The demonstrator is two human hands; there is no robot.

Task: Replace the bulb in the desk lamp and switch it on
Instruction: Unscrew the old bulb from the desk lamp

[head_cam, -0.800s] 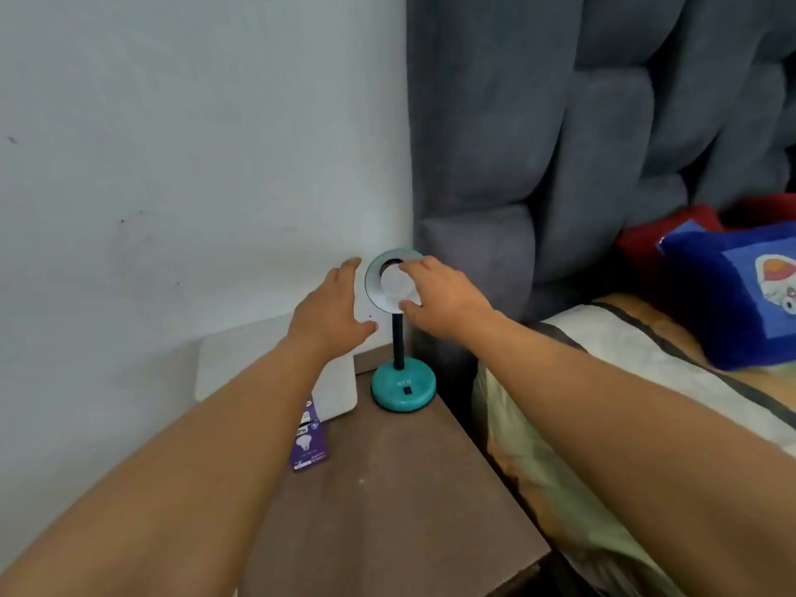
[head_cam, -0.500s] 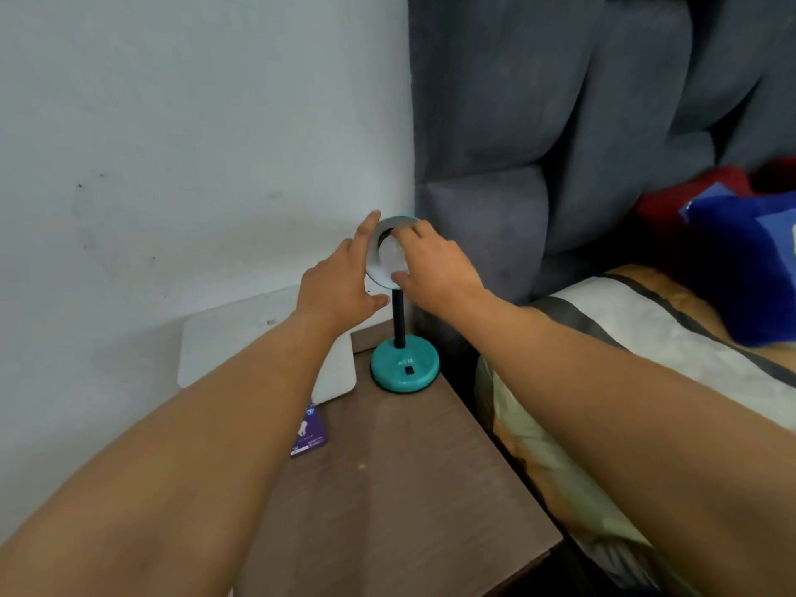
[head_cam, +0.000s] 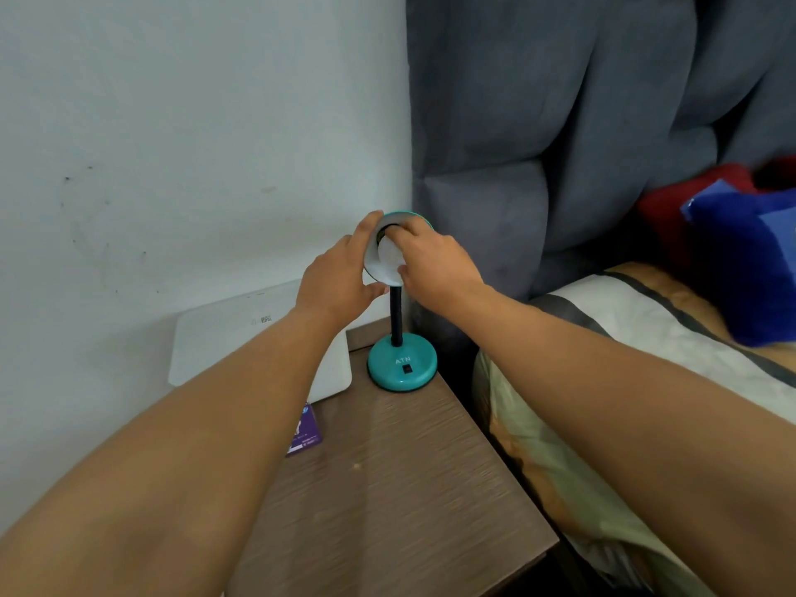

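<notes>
A small teal desk lamp stands at the back of the wooden bedside table, with a round teal base (head_cam: 402, 367), a black neck and a teal shade (head_cam: 379, 273) facing me. A white bulb (head_cam: 389, 257) sits inside the shade. My right hand (head_cam: 435, 265) has its fingertips closed around the bulb. My left hand (head_cam: 342, 282) grips the shade's left rim, one finger over the top and the thumb below. The lamp is unlit. A black switch (head_cam: 407, 370) shows on the base.
A white box (head_cam: 258, 333) leans against the wall, left of the lamp. A purple bulb carton (head_cam: 305, 433) lies on the table (head_cam: 387, 489) under my left forearm. The grey padded headboard (head_cam: 560, 144) and the bed with pillows (head_cam: 732, 269) are to the right.
My left hand has closed further on the shade's rim. My right hand stays on the bulb and its fingers have shifted slightly. The view has tilted.
</notes>
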